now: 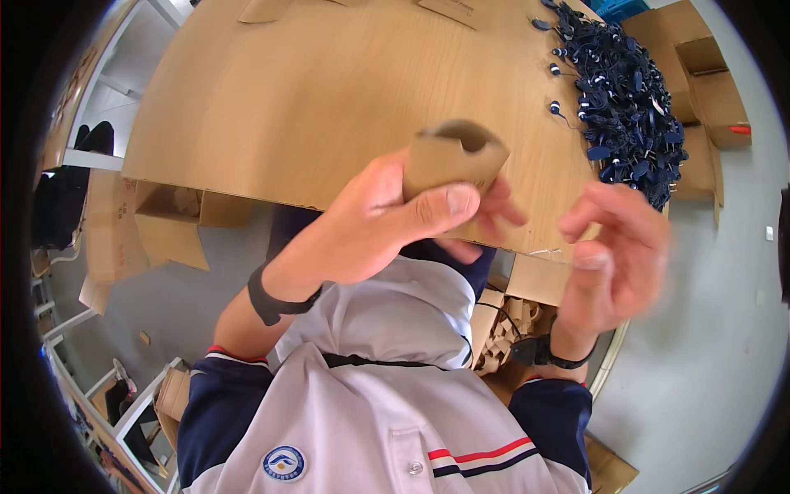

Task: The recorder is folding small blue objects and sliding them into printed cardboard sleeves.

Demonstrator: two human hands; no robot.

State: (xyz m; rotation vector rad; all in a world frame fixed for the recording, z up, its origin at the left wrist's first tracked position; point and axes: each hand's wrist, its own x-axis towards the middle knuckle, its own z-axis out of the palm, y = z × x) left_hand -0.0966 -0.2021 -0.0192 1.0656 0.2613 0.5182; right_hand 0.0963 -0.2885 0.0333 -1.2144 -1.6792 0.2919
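Observation:
My left hand (370, 218) is closed around a small brown cardboard sleeve (448, 165), held above the front edge of the table. The sleeve's top is open, with a notch cut in its rim, and its lower part is hidden by my thumb and fingers. To the right, apart from the sleeve, my right hand (617, 255) hangs in the air with its fingers bent and apart from the thumb. Nothing shows between them, though the hand is somewhat blurred. A big pile of dark blue corded pieces (629, 99), some with white bands, lies on the table's right side.
The wooden table (271, 99) spreads out ahead of me, with flat cardboard pieces (448, 12) at its far edge. Open cartons (712, 90) stand beyond the pile, and another carton (169, 218) is at the left. Below the table, a box holds many cardboard pieces (514, 325).

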